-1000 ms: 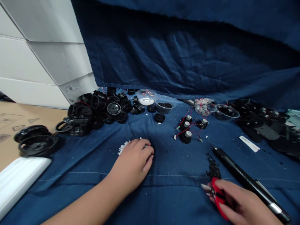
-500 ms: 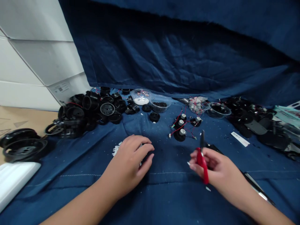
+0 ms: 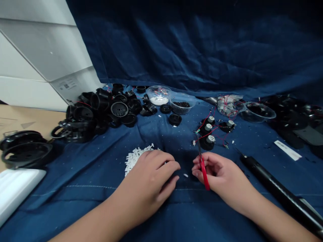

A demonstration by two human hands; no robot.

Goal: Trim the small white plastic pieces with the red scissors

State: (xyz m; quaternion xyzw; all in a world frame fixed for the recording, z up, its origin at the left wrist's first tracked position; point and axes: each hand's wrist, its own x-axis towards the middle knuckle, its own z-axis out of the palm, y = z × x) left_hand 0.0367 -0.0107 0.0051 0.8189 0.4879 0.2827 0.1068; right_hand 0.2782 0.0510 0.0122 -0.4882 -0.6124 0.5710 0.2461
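Observation:
My left hand (image 3: 153,174) rests palm down over the cloth, fingers loosely bent and the thumb apart from them. It covers the right side of a pile of small white plastic pieces (image 3: 135,158); I see nothing held in it. On the other side, my right hand (image 3: 217,171) is closed around red-handled scissors (image 3: 205,176), their dark blade pointing away from me. One loose white piece (image 3: 185,175) lies between the two hands. Beyond the right hand sit black round parts with white motors (image 3: 210,138) and thin red wires.
Black plastic housings (image 3: 80,117) are heaped at left, near white boxes (image 3: 25,53). Clear tubs (image 3: 183,109) stand along the back. A black cylindrical tool with a thin metal tip (image 3: 275,188) lies right of my right arm. A white label strip (image 3: 287,150) is farther right.
The view has shifted, so the scene sits farther right. My right hand has come left with the scissors, closer to my left hand. More of the white pile shows.

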